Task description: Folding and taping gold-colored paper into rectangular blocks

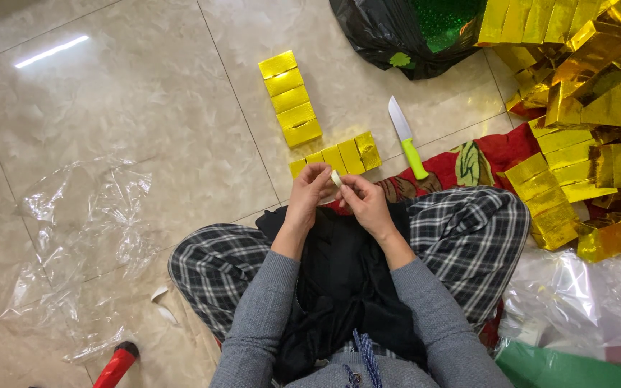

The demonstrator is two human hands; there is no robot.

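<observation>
My left hand (308,192) and my right hand (365,201) meet above my lap and pinch a small pale folded piece (336,178) between their fingertips. Just beyond them on the tiled floor lies a row of gold foil blocks (341,156), and a second row of gold blocks (290,98) stretches away further back. I sit cross-legged in checked trousers with a black cloth (339,276) across my lap.
A knife with a green handle (407,136) lies right of the blocks. A big heap of gold foil boxes (583,122) fills the right side. A black bag (411,32) sits at the top. Clear plastic wrap (84,230) lies at left, more at right (576,294).
</observation>
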